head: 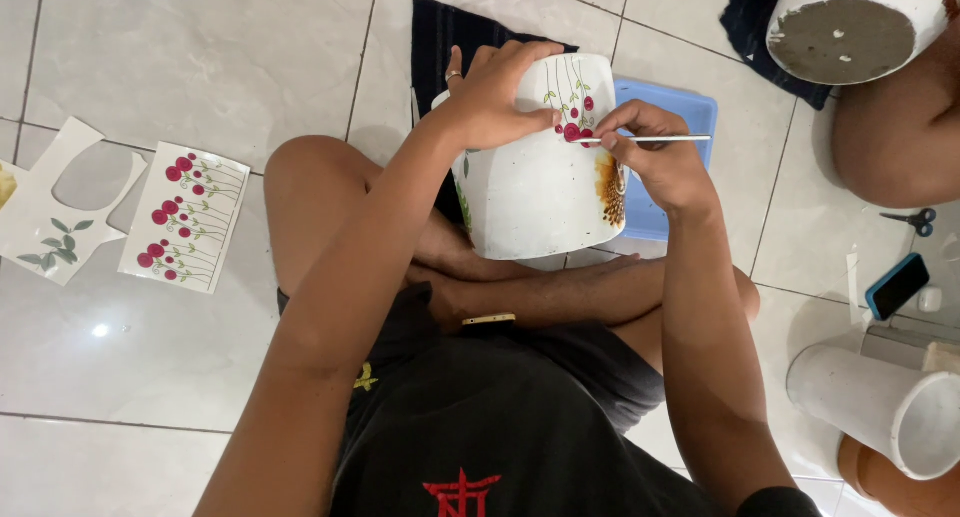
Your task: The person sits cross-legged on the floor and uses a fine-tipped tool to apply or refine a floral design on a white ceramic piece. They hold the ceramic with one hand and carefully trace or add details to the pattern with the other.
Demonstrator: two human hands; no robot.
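The left hand (495,97) steadies the white pot (535,187) on the lap, fingers pressed over its top edge, while the right hand (655,157) pinches a thin brush (650,138), whose tip, just left of those fingers, should move slowly along the red flowers (573,130).

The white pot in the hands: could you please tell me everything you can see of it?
The white pot lies tilted on its side over the person's crossed legs, above a blue tray. Its surface looks smooth. It bears red flowers on thin green stems near the top and a brown-orange motif at its right edge. The left hand grips its upper side; the right hand sets a thin brush against the red flowers.
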